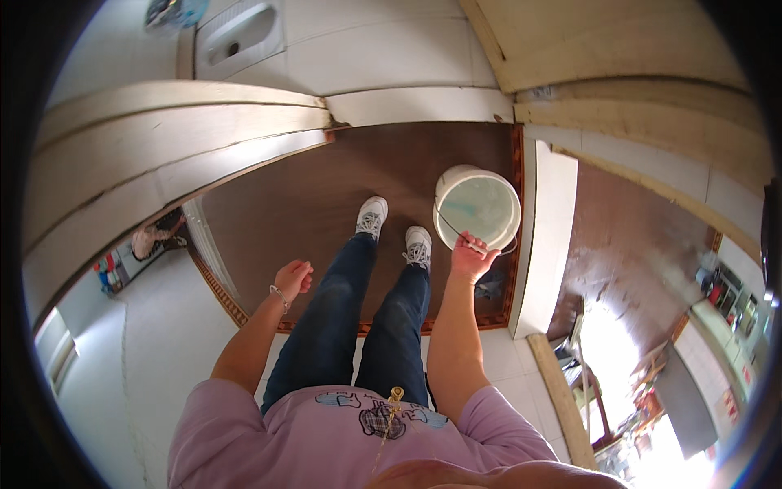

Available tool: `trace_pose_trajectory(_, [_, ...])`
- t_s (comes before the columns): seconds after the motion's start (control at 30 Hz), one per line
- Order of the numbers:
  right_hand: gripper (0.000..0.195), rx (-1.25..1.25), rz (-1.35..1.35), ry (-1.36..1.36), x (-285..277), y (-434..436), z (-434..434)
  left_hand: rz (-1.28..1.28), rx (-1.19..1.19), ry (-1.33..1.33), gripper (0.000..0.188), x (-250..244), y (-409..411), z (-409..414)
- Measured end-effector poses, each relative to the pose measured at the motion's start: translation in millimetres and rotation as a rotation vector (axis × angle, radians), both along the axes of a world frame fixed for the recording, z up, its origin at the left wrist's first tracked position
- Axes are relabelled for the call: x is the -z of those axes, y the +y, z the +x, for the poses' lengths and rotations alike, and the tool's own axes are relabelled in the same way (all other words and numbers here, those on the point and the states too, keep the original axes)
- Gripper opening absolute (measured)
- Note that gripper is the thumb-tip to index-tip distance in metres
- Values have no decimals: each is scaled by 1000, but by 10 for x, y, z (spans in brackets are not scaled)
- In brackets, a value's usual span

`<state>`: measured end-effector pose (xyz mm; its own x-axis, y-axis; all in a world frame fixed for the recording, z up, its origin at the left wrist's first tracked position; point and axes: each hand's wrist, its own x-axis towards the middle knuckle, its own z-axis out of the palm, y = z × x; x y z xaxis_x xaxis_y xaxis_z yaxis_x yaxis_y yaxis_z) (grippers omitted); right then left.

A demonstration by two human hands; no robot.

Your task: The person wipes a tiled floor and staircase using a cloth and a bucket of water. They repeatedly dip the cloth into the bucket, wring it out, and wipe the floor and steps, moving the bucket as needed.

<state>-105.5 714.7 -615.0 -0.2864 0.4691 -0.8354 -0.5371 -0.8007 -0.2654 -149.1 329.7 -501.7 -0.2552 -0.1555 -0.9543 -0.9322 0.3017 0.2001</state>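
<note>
A white plastic bucket (478,205) with pale, cloudy liquid in it hangs or stands at the right of my feet; I cannot tell whether it touches the floor. Its wire handle runs up to my right hand (473,257), whose fingers are closed round the grip. My left hand (294,280), with a bracelet at the wrist, hangs beside my left thigh with curled fingers and nothing seen in it. The dark brown floor (275,202) lies under my white shoes.
A raised white sill (415,105) lies ahead, with a squat toilet (241,38) beyond it at the upper left. Wooden door frames (183,113) stand on both sides. Another person (149,239) is at the far left. A cluttered kitchen counter (718,324) shows at the right.
</note>
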Motion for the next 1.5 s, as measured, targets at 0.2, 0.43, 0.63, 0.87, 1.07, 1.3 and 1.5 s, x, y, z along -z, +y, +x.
trace_pose_trajectory(0.2, [55, -112, -169, -256, 155, 390, -187, -120, -96, 84, 21, -635, -793, 898])
trace_pose_trajectory(0.43, [61, -268, -207, -395, 6, 585, -313, -246, -360, 53, 17, -1303, -836, 2261])
trace_pose_trajectory(0.63, [63, -833, 20, -673, -465, 59, -142, -239, -370, -58, 21, -1675, -675, 3371])
trace_pose_trajectory(0.87, [61, -1159, 181, -690, -730, -455, -125, -126, -481, -36, 22, -1790, -667, 4067])
trace_pose_trajectory(1.07, [57, -1259, 232, -705, -1242, -1421, -218, -151, -647, 12, 23, -1803, -1149, 4715])
trace_pose_trajectory(1.3, [50, -1326, 297, -703, -1823, -2649, -380, -899, -467, 91, 20, -1528, -2148, 5709])
trace_pose_trajectory(1.5, [42, -1535, 313, -525, -1856, -3503, -663, -1375, -412, 346, 8, -2088, -3330, 5651])
